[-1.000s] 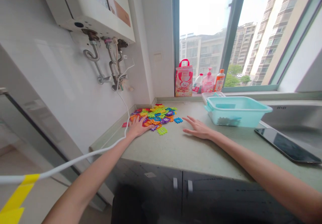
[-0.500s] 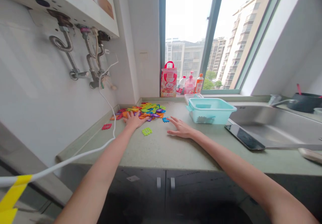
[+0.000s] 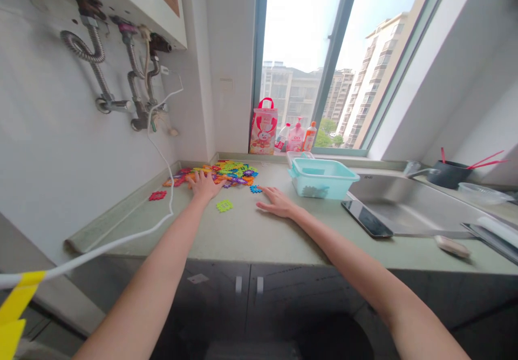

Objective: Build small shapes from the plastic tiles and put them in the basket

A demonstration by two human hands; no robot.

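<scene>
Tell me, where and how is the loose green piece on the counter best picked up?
Probably pinched from above by two opposite notched edges: the green piece lies flat on the counter, apart from the pile, so its edges look free all round.

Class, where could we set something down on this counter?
Bare: counter between the loose green piece and right hand, toward the front edge; a smaller gap behind the right hand, between pile and tub. Crowded: the pile's corner, by the left hand, and where tub and phone border the sink.
</scene>
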